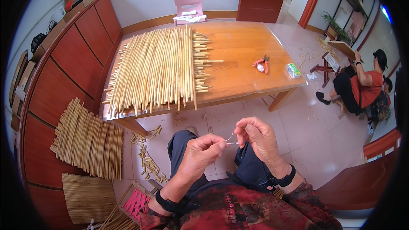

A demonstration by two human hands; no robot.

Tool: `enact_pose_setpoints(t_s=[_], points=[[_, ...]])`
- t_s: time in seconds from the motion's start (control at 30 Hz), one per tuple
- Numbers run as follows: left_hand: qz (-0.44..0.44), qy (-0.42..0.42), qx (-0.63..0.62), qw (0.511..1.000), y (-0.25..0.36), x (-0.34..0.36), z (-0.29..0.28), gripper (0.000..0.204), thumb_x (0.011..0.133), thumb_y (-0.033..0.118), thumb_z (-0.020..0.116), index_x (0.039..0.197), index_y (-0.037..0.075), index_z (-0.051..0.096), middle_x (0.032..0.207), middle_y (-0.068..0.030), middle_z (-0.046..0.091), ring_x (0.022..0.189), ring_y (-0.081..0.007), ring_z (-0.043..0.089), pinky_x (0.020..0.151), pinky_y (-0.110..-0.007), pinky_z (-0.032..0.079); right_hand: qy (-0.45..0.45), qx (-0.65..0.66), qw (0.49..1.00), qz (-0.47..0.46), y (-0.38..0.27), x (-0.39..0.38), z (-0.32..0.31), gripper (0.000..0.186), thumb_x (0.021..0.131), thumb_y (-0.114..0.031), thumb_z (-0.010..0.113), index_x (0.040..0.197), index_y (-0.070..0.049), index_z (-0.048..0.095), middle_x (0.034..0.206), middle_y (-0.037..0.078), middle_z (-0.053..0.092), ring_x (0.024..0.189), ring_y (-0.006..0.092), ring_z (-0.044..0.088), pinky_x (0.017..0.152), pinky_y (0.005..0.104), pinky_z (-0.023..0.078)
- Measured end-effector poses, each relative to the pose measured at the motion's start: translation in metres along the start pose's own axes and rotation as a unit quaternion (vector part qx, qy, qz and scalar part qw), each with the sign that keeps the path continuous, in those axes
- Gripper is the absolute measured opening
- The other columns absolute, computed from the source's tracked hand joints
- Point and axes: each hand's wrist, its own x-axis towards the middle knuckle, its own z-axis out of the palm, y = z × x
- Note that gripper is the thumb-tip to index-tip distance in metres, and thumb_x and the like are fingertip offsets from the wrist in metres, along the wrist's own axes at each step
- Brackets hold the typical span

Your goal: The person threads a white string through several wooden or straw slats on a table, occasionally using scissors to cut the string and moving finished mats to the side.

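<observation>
Above my lap, my left hand (pixel 204 150) pinches a thin white string (pixel 230 139) between thumb and fingertips. My right hand (pixel 260 141) faces it with curled fingers, and the string's other strands run to its fingertips. The string forms a small loop between the two hands. Ahead of me, on a wooden table (pixel 245 38), lies a mat of tan reed-like sticks (pixel 155 68) laid side by side over a crosswise layer. Red-handled pliers (pixel 263 64) rest on the table's right half, with a small white ball-like bundle (pixel 260 67) against them.
A small green-and-white box (pixel 293 70) sits at the table's right corner. Two more stick mats (pixel 91 140) lean by the red cabinets (pixel 64 76) at left. Cut stick pieces (pixel 150 162) litter the floor. A pink chair (pixel 188 1) stands behind the table; a person (pixel 366 79) sits at right.
</observation>
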Motion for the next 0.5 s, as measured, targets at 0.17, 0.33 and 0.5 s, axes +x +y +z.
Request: enact_pose_setpoints(t_s=[0.17,0.33,0.5], points=[[0.005,0.006,0.018,1.000,0.0003,0.0005,-0.0005,0.008,0.082,0.007,0.055,0.082,0.000,0.058,0.060,0.0022,0.047,0.046,-0.0031,0.033,0.041,-0.017,0.025,-0.110,-0.088,0.988,0.065,-0.0031,-0.0057,0.0014,0.044,0.079,-0.011,0.060,0.119,-0.004,0.043,0.095,0.001,0.048,0.077,0.0057,0.046,0.069,0.0178,0.040],[0.017,-0.008,0.033,0.999,0.0025,-0.0005,-0.0010,0.007,0.082,0.007,0.055,0.083,0.000,0.058,0.060,0.0023,0.046,0.047,-0.0031,0.034,0.041,-0.017,0.026,-0.149,-0.090,0.984,0.047,-0.0004,-0.0040,-0.0015,0.036,0.080,-0.009,0.059,0.114,-0.003,0.048,0.093,0.001,0.050,0.079,0.0055,0.048,0.070,0.0183,0.041],[0.018,-0.002,0.015,1.000,0.0021,-0.0007,-0.0027,0.007,0.082,0.006,0.054,0.084,0.000,0.057,0.060,0.0015,0.047,0.047,-0.0030,0.034,0.042,-0.017,0.026,-0.092,-0.086,0.990,0.061,0.0005,-0.0057,-0.0010,0.026,0.082,-0.009,0.056,0.106,0.001,0.052,0.085,0.003,0.056,0.068,0.0071,0.053,0.064,0.0203,0.045]])
